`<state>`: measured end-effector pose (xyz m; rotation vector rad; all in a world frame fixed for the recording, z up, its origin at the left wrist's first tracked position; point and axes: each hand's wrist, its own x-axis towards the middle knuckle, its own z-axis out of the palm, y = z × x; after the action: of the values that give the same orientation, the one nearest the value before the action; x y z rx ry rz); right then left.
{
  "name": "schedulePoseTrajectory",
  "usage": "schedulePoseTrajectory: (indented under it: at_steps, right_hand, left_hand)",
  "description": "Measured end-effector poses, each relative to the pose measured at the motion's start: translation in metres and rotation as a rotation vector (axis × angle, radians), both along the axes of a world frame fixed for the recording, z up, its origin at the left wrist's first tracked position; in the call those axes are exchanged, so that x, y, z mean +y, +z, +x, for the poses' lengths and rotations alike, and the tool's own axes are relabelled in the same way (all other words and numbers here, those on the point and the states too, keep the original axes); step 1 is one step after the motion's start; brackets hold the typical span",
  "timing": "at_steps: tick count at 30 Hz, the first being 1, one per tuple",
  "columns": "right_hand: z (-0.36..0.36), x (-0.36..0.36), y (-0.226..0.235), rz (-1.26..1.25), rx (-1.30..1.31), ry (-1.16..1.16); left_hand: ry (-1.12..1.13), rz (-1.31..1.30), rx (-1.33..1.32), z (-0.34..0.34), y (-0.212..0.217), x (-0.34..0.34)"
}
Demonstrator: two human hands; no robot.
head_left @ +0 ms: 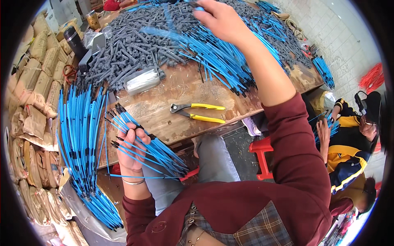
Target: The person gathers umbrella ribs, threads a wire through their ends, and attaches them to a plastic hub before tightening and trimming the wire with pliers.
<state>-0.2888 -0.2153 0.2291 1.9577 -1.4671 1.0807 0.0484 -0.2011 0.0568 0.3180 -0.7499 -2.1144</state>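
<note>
My left hand is closed round a bundle of thin blue rods with black ends, held over my lap by the table's front edge. Several rods fan out loosely between its fingers. Far out over the table, my right hand pinches a blue and black piece that looks like the same kind of rod; the top of the picture cuts it off. Blue streaks blurred by motion show left of that hand. Below it lies a large pile of blue rods. Pliers with yellow handles rest on the wooden table.
Grey plastic bolt-like parts are heaped across the table's far side. A clear box of thin pale pins stands before them. More blue rods lie at left beside stacked sacks. A co-worker sits at right, near a red stool.
</note>
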Motion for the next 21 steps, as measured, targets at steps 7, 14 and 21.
schedulePoseTrajectory:
  at_steps: [7,14,21]
  right_hand:
    - [0.115,0.072,-0.032,1.248,-0.587,0.621]
    - [0.12,0.083,-0.082,1.137,-0.301,0.478]
    - [0.104,0.083,-0.1,1.092,-0.318,0.446]
  left_hand:
    - [-0.02,0.127,0.126,-0.004,0.003,0.0]
    - [-0.053,-0.017,0.167,-0.017,0.012,-0.001]
    - [-0.203,0.211,0.355,-0.032,0.018,0.002]
